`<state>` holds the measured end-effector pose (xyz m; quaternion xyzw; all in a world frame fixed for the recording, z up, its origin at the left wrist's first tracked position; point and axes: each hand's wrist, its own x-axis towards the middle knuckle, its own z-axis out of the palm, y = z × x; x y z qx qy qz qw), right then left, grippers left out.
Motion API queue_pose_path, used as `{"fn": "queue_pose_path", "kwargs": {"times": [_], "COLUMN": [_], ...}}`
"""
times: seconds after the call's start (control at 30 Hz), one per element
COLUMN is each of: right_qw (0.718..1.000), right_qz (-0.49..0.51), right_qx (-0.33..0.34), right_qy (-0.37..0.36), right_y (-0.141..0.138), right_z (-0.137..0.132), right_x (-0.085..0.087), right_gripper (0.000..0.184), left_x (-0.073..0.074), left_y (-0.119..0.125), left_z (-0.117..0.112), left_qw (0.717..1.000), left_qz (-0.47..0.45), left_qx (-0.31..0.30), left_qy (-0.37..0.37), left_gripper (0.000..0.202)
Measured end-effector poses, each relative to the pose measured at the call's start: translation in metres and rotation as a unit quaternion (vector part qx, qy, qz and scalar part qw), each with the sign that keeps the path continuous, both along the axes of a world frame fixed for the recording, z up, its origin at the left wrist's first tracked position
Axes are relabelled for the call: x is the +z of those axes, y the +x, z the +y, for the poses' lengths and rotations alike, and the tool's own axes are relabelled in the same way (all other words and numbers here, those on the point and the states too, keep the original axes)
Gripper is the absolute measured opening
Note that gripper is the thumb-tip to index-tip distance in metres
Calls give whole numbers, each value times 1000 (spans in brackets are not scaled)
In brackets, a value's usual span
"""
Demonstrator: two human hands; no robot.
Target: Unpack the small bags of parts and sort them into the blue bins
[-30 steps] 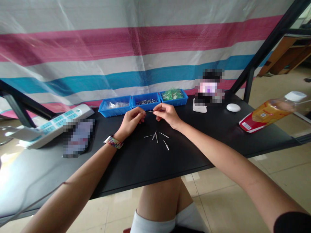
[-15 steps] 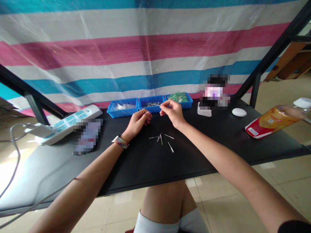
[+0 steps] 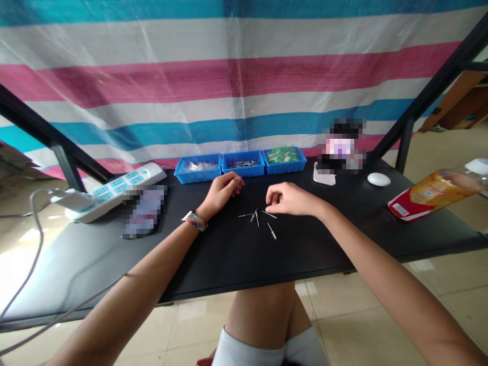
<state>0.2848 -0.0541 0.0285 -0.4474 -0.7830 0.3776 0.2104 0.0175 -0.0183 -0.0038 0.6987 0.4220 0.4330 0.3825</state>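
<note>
Several silver pop rivets (image 3: 272,231) lie loose on the black tabletop (image 3: 229,264) between my hands. My right hand (image 3: 292,199) is low over the rightmost ones, fingers curled and thumb apart from the index finger. Its thumb tip is close to one rivet (image 3: 270,214); I see nothing held, and cannot tell whether it touches. Left of the rivets, my left hand (image 3: 223,192) rests on the table with its fingers loosely folded in and no object showing; its palm is hidden. Behind it, the middle blue bin (image 3: 244,173) contains more thin metal pieces.
A left blue bin (image 3: 198,177) has clear plastic bags, a right one (image 3: 285,168) green packets. A power strip (image 3: 114,190) and a blurred dark item (image 3: 145,213) lie left. At right are a white case (image 3: 324,178), white oval object (image 3: 378,179) and drink bottle (image 3: 427,195).
My right hand has moved from in front of the bins toward me, down to the loose rivets, and its fingertip pinch has loosened. My left hand has stayed in place.
</note>
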Motion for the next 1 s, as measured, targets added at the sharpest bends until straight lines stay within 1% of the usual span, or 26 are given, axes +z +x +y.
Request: {"fn": "queue_pose_path", "kwargs": {"times": [0.07,0.13,0.23,0.3,0.4,0.5,0.57,0.63,0.73,0.87,1.0], "right_qw": [998,996,993,994,993,974,958,946,934,929,925], "right_qz": [-53,-78,-79,-41,89,226,283,319,348,358,365], "right_qx": [1,4,18,26,29,1,-32,-56,-76,-86,-96], "right_qy": [15,42,88,101,66,-6,-21,-20,-16,-23,-40], "right_y": [2,2,-1,-6,-19,-33,-40,-43,-43,-41,-43], "right_z": [-15,-23,-18,-5,23,48,57,60,55,47,44], "right_x": [-3,-7,-8,-7,-12,-24,-32,-39,-44,-45,-44], "right_gripper": [11,11,11,8,5,19,26,31,33,32,32], "left_x": [-1,-1,-2,-2,-1,-1,-1,-1,-3,-4,-2], "left_y": [0,0,0,0,-1,-1,0,1,1,1,1], "left_z": [0,1,1,1,0,0,0,0,0,0,-2], "left_qw": [1000,1000,1000,1000,1000,999,999,999,999,998,998], "left_qz": [3,4,4,5,-10,-31,-32,-30,-24,2,20], "left_qx": [0,0,-2,-7,-13,-18,-23,-25,-28,-31,-21], "left_qy": [2,3,4,5,7,11,16,22,34,53,58], "left_gripper": [37,36,35,35,33,32,30,28,26,27,30]}}
